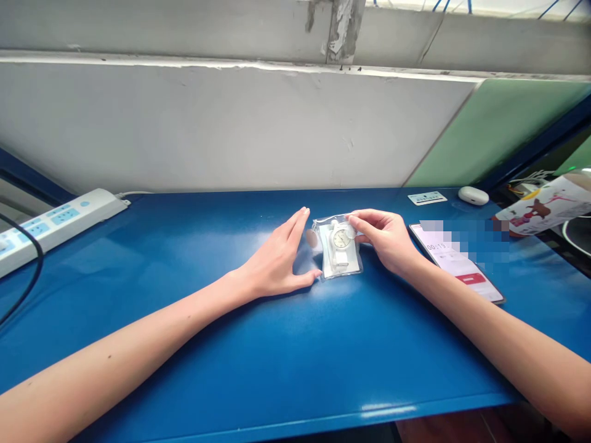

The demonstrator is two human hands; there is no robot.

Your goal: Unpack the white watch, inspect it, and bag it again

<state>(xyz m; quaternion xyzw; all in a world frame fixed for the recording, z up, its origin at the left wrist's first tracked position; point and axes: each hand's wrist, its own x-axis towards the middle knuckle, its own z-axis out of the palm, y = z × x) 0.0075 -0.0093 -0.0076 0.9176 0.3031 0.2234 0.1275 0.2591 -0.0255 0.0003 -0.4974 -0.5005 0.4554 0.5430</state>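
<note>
A white wristwatch with a round dial lies inside a small clear plastic pouch on the blue desk. My right hand pinches the pouch by its upper right edge between thumb and fingers. To the left of the pouch, my left hand is open, its thumb and fingers spread apart. The left thumb tip comes up to the pouch's lower left corner; whether it touches, I cannot tell. A pale flap or round tab sticks out at the pouch's left side.
A phone showing a timer lies beside my right forearm. Behind it are a small card and a white earbud case. At the left stands a white power strip with a black cable. A printed paper bag is at the right.
</note>
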